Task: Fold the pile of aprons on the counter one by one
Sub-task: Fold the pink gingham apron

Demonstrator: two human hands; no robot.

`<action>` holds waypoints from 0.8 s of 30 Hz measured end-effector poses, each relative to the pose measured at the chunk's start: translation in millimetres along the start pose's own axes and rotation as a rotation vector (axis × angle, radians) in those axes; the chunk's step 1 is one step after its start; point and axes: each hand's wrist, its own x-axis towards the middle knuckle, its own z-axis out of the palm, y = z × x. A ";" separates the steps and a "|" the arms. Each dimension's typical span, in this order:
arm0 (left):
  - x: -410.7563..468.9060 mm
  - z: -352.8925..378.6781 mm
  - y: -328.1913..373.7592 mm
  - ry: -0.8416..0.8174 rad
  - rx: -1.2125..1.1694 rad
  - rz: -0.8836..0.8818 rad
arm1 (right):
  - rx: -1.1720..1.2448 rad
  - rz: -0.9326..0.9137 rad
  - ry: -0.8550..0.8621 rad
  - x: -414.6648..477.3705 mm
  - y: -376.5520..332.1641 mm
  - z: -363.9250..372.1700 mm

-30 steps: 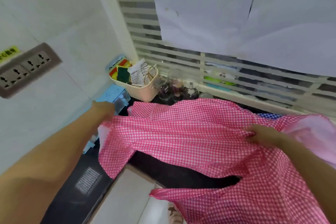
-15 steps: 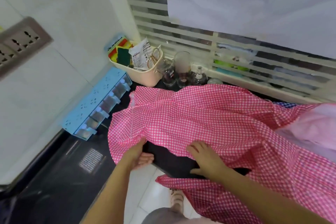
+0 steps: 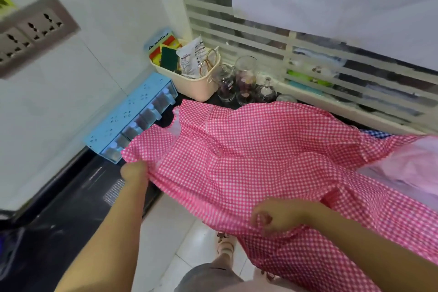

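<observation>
Dark counter (image 3: 71, 208) under rumpled pink-checked apron (image 3: 260, 149); left hand (image 3: 134, 171) grips a corner, right hand (image 3: 277, 218) pinches the hem

Holding pink gingham apron (image 3: 260, 149) two-handed: frilled corner clutched in left grip (image 3: 134, 170), near hem pinched in right grip (image 3: 277, 217). Spread over dark table (image 3: 71, 208) betw. grips and beyond, hanging off the edge under right grip. Just past left grip: blue drawer rack (image 3: 132, 114). Further back: beige basket (image 3: 196, 87), glass jars (image 3: 245, 78). Outboard of right grip: pale pink cloth (image 3: 407, 163).
</observation>
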 end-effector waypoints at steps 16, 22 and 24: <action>1.6 67.9 39.6 -0.307 0.677 0.594 | -0.105 0.349 0.773 93.7 15.7 -113.7; 34.9 101.4 53.8 -0.466 0.746 0.426 | -0.113 0.410 0.601 120.3 19.1 -119.9; 39.4 107.5 53.4 -0.549 0.763 0.374 | -0.111 0.400 0.608 127.5 22.5 -116.3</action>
